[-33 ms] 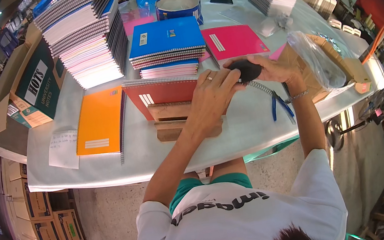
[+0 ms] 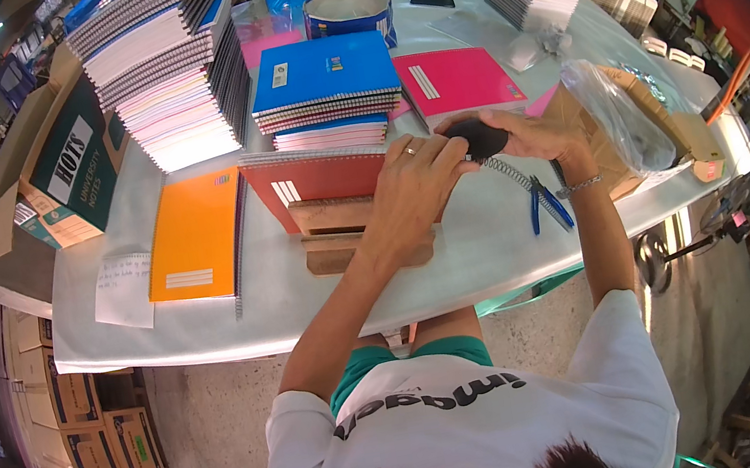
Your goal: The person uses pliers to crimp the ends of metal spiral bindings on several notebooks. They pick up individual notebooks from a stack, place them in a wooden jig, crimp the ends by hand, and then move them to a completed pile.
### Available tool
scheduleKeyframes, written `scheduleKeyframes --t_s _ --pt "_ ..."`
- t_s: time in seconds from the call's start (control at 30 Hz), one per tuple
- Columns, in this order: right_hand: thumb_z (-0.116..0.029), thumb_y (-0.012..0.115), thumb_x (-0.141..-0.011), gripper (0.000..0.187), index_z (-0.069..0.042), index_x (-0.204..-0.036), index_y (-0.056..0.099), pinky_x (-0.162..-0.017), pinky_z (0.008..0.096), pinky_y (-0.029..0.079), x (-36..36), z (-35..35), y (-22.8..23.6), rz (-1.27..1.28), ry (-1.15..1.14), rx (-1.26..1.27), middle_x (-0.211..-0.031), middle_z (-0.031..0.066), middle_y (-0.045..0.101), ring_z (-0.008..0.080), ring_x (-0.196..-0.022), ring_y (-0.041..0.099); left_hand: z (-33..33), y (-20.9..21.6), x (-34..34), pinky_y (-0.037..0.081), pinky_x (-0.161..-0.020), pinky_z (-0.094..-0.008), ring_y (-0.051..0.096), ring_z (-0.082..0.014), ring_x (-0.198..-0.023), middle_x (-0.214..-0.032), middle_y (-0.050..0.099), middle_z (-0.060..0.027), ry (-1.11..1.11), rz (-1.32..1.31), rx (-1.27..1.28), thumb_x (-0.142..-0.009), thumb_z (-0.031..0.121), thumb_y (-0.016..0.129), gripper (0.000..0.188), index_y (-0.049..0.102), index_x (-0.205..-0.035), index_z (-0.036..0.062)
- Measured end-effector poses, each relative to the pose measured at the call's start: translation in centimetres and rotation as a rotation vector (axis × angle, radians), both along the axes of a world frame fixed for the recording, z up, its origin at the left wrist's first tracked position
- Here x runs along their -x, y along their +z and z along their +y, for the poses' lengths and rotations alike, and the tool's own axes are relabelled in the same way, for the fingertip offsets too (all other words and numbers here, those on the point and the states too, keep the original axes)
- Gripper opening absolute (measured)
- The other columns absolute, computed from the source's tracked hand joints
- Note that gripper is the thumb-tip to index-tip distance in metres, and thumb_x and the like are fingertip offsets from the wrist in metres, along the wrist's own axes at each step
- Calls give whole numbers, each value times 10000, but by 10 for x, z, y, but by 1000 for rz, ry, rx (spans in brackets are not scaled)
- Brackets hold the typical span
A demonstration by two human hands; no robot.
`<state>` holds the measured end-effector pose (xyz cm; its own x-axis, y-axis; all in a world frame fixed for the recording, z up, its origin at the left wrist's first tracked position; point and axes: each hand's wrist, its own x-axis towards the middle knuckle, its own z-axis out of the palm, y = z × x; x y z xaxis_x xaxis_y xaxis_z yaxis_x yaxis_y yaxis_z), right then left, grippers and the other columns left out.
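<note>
My left hand [image 2: 415,186], with a ring on one finger, and my right hand [image 2: 539,132], with a bracelet at the wrist, meet over the table and both grip a small black bundle [image 2: 480,137]. A grey spiral wire [image 2: 511,174] trails from it toward me. Just under my left hand, a red spiral notebook [image 2: 311,178] leans on a wooden block stand [image 2: 335,233]. Blue-handled pliers [image 2: 546,205] lie on the table below my right hand.
On the white table [image 2: 212,326] lie an orange notebook [image 2: 195,234], a blue-topped stack [image 2: 324,79], a pink notebook [image 2: 456,79], a tall notebook pile [image 2: 168,65] and a round tin [image 2: 347,8]. A plastic bag on cardboard [image 2: 619,119] sits right; cardboard boxes [image 2: 52,174] stand left.
</note>
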<state>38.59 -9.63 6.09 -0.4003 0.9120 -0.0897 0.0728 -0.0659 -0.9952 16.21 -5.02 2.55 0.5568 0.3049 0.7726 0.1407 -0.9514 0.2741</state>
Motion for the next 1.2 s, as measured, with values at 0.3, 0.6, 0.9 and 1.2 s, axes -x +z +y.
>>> scheduleKeyframes --t_s 0.3,0.6,0.9,1.2 --pt "-619 373 -966 747 -12 -1397 441 -1008 294 393 -6 -9 11 74 144 -220 -1307 85 548 157 -1194 503 -9 4 14 212 -1091 -538 589 -242 -970 -934 664 -56 407 -108 2 -733 471 757 397 678 -859 102" --pt "-576 396 -972 682 -34 -1374 495 -1071 333 361 4 1 6 -306 33 -43 -1349 146 543 242 -1234 517 -3 4 22 226 -1052 -518 576 -237 -945 -892 648 -38 374 -79 89 -687 508 784 452 687 -796 81" --pt "-554 290 -1002 648 -82 -1409 467 -996 363 409 7 16 -9 -1183 79 145 -1288 120 589 265 -1178 549 3 2 19 238 -1001 -490 544 -229 -963 -911 630 -30 330 -115 55 -662 480 803 432 680 -809 93" --pt "-434 354 -1017 521 -83 -1363 520 -1055 349 379 8 19 6 -1463 287 18 -1302 185 560 286 -1217 519 5 -4 15 247 -962 -470 540 -220 -976 -913 637 -49 278 -90 74 -674 487 793 443 679 -829 89"
